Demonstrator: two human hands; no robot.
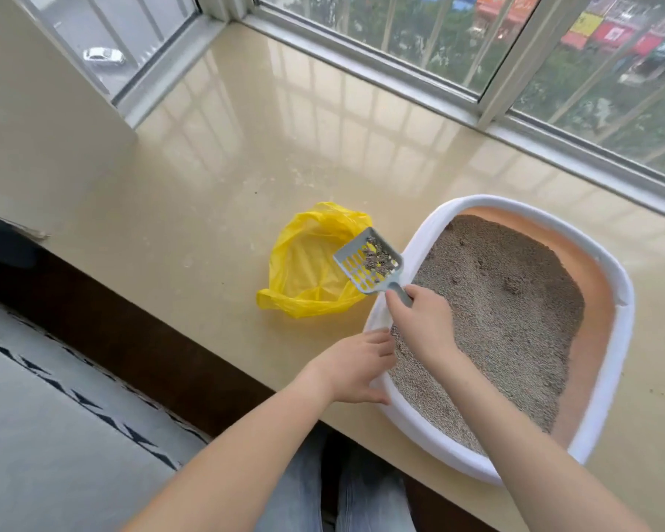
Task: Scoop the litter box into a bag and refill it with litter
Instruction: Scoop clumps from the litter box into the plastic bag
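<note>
Polished beige stone forms a wide windowsill (227, 178) beneath metal-framed windows (457, 51), through which trees, shop signs and a white car on a street below can be seen. On the sill, at right, sits a white-rimmed litter box (615, 301) with an orange inner wall, its floor covered in grey litter (507, 320) that lies deeper toward the near-left side and leaves bare orange plastic along the far-right wall.

Just left of the box, an open yellow plastic bag (304, 270) lies on the sill, its mouth spread wide and facing up. A person's right hand (419, 320) is curled around the handle of a pale grey slotted scoop (369, 263), holding it above the bag's right edge, the blade tilted and carrying a small heap of dark grey clumps. The hand itself hovers over the box's left rim.

The person's left hand (358, 366) rests against the near-left corner of the box, fingers fairly straight and laid over the white rim, thumb along the outer wall.

Below the sill runs a dark brown ledge front, and beyond it a pale floor with a black patterned border. The person's legs in light blue jeans (323, 493) show at the bottom of the frame, between the forearms.
</note>
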